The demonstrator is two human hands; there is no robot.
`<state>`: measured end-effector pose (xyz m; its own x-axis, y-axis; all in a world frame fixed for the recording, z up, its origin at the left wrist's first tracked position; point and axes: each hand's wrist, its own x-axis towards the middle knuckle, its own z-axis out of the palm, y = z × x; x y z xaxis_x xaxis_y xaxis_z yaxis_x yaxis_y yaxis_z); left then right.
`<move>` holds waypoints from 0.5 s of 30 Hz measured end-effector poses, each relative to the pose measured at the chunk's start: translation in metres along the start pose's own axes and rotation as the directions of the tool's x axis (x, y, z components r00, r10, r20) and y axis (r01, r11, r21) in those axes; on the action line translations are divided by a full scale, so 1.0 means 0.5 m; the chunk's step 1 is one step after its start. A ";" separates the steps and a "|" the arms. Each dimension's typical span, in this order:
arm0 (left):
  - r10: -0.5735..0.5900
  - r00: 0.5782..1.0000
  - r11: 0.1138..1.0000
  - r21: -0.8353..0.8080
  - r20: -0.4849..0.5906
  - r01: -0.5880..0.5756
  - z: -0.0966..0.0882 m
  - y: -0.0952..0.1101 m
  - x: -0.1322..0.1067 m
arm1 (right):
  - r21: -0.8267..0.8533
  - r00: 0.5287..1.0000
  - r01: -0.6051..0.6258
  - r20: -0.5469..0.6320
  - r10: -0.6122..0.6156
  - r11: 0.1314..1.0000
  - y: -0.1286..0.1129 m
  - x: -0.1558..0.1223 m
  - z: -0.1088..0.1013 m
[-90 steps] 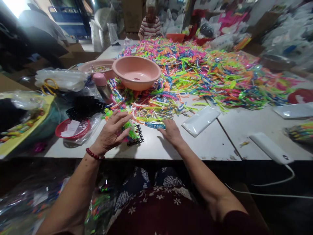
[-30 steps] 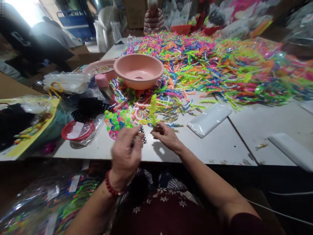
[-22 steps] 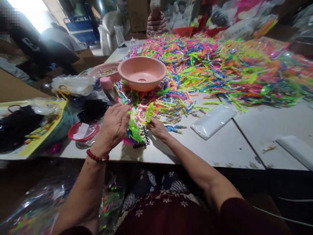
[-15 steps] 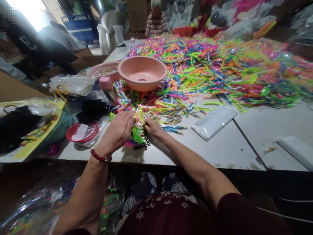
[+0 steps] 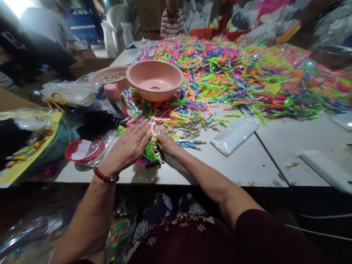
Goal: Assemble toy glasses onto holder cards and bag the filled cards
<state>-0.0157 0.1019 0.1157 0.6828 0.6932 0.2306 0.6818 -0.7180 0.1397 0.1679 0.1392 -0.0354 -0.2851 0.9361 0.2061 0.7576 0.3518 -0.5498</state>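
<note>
My left hand (image 5: 125, 148) lies with fingers stretched out over a small stack of neon plastic toys (image 5: 150, 150) set on a black perforated tray (image 5: 158, 158) near the table's front edge. A red bead bracelet circles that wrist. My right hand (image 5: 166, 143) is at the tray's right side, its fingertips pinched against the toys; what they grip is hidden. A huge heap of colourful plastic toys (image 5: 233, 77) covers the far part of the white table (image 5: 214, 161).
A pink basin (image 5: 154, 80) stands on the heap's near edge, a second pink basin (image 5: 110, 77) behind it. A red basket (image 5: 82, 149), black trays (image 5: 96, 123), white bags (image 5: 233, 135) and a seated person (image 5: 171, 22) at the far end.
My right hand lifted a neon green toy, then brought it down to the stack on the black tray. My left hand rose off the stack and came back flat against it.
</note>
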 end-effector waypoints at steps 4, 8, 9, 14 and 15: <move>0.020 0.999 1.000 0.015 -0.027 -0.020 0.006 -0.004 0.005 | -0.007 1.000 0.009 -0.012 -0.009 1.000 -0.004 -0.002 -0.014; 0.014 0.999 1.000 0.008 -0.044 -0.013 0.009 -0.004 0.006 | -0.054 0.998 -0.008 -0.062 0.005 0.999 0.035 -0.022 -0.072; 0.009 0.999 1.000 0.008 -0.043 -0.009 0.009 -0.003 0.005 | -0.111 0.997 -0.046 -0.067 0.038 0.993 0.051 -0.030 -0.090; 0.009 0.998 1.000 0.005 -0.058 -0.008 0.009 0.002 0.002 | -0.363 0.979 -0.193 -0.008 0.204 0.912 0.111 -0.064 -0.151; 0.008 0.998 1.000 0.001 -0.064 -0.008 0.008 0.002 0.002 | -0.365 0.978 -0.191 0.005 0.207 0.911 0.114 -0.067 -0.154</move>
<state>-0.0132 0.1021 0.1121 0.6701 0.6821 0.2929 0.6765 -0.7236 0.1372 0.2659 0.1278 -0.0112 -0.1253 0.9886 0.0835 0.9592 0.1422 -0.2443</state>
